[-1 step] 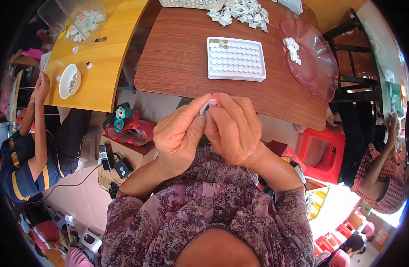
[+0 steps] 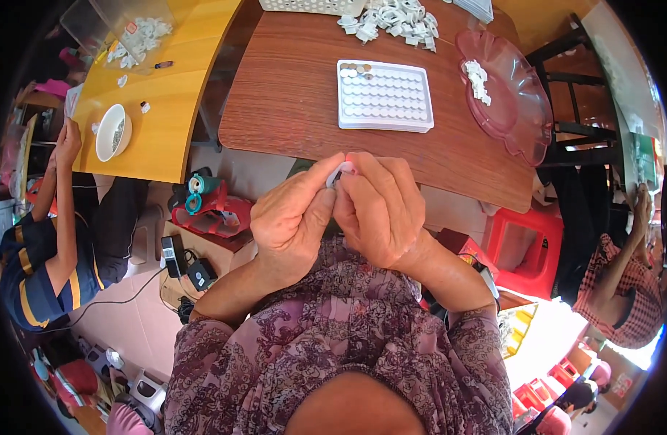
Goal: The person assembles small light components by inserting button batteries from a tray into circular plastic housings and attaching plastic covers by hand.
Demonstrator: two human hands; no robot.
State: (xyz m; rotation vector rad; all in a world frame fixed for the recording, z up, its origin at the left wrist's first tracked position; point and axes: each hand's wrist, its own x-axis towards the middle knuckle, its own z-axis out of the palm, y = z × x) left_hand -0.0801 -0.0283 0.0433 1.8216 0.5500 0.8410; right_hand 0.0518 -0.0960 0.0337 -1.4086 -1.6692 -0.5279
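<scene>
**Small white piece [image 2: 332,175] held up on the near side of the white tray [image 2: 385,125]**

Nearest, short of the tray, the left hand [image 2: 286,221] and the right hand [image 2: 384,210] meet; their fingers [image 2: 319,206] are drawn together with hardly a gap, and both hands pinch the piece; it sits at the very tips, between the left thumb and forefinger on one side and the right fingertips on the other, partly covered by them, with a small dark spot showing; its full shape cannot be told.

Beyond the hands, the tray lies flat on the brown surface [image 2: 282,94]; a few round discs [image 2: 353,67], some brownish, fill its far left corner; to the tray's right stands a pink scalloped dish [image 2: 518,123] holding white bits [image 2: 478,83]; left of the tray, on a yellow surface [image 2: 166,109], is a white bowl [image 2: 105,141]; past the tray's far edge lies a heap of white parts [image 2: 398,25], and farther left of that, a perforated basket [image 2: 311,6].
</scene>
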